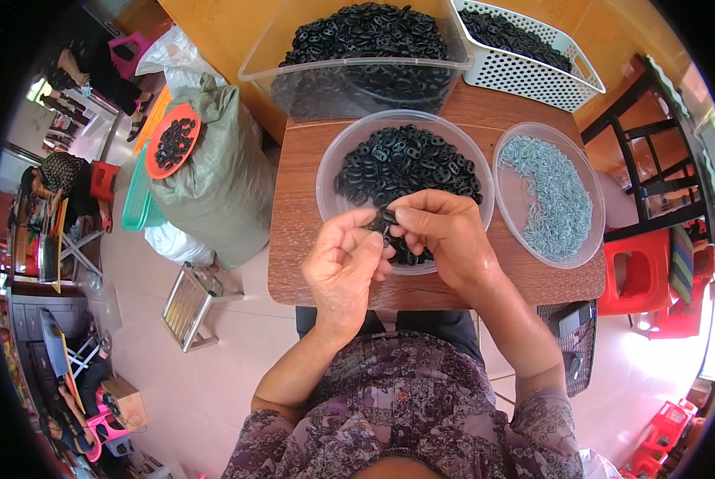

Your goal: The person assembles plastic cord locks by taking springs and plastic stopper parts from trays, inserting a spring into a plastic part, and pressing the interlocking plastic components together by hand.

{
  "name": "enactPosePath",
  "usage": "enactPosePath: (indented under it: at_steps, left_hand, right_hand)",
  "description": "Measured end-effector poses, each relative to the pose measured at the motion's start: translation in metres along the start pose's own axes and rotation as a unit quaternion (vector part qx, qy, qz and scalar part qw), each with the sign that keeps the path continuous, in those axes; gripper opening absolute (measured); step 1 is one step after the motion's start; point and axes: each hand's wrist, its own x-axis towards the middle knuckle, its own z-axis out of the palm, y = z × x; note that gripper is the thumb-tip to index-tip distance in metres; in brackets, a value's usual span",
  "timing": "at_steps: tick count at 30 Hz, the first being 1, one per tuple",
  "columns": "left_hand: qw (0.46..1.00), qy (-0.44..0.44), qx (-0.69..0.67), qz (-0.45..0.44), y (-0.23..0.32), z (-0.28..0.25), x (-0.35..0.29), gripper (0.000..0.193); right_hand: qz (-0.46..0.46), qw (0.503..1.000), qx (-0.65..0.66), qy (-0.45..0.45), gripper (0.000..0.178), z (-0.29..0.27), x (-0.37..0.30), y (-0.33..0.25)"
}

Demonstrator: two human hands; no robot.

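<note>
My left hand (347, 259) and my right hand (443, 231) meet over the near rim of a clear round tub (325, 172). Both are closed, with fingertips pinched close together. Between them is a small black plastic piece (387, 216), held by the right thumb and fingers; the left fingers touch at or beside it, and whether they grip a second piece is hidden. Beneath the hands, the tub holds a heap of black oval pieces with holes (409, 164). To its right a shallow clear round dish (525, 215) carries many small pale-blue metallic pins or screws (550, 195).
At the back of the wooden table (293, 239) stand a clear bin (325, 88) and a white perforated basket (525, 80), both with black pieces. Left are a full sack (213, 176) with an orange plate (186, 165) and a metal stool (194, 307). A red stool (633, 275) stands right. People sit far left.
</note>
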Motion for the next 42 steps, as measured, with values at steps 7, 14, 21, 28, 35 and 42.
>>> enactPosePath:
  at_steps: [7, 14, 21, 28, 35, 42]
  left_hand:
    - [1.0, -0.003, -0.01, 0.003, 0.0, 0.0, 0.0, 0.023]
    - [1.0, 0.004, 0.01, 0.001, -0.001, 0.001, 0.0, 0.023]
    - [0.999, 0.008, 0.03, 0.022, -0.003, 0.002, -0.001, 0.025]
    - [0.999, 0.014, 0.027, 0.024, -0.004, 0.003, 0.0, 0.024]
    - [0.999, 0.021, 0.013, 0.031, -0.011, 0.004, -0.002, 0.026]
    - [1.0, 0.024, -0.001, 0.016, -0.013, 0.005, -0.004, 0.026]
  right_hand:
    - [-0.001, 1.0, -0.001, -0.004, 0.015, 0.0, 0.0, 0.002]
    - [-0.06, 0.997, -0.055, 0.005, 0.014, 0.003, -0.003, 0.006]
    - [-0.154, 0.977, -0.148, 0.02, 0.014, 0.009, -0.01, 0.006]
    - [-0.168, 0.972, -0.161, 0.012, 0.015, 0.011, -0.013, 0.011]
    - [-0.167, 0.972, -0.164, 0.0, 0.013, 0.012, -0.015, 0.01]
    - [-0.22, 0.948, -0.229, 0.022, 0.012, 0.01, -0.014, 0.015]
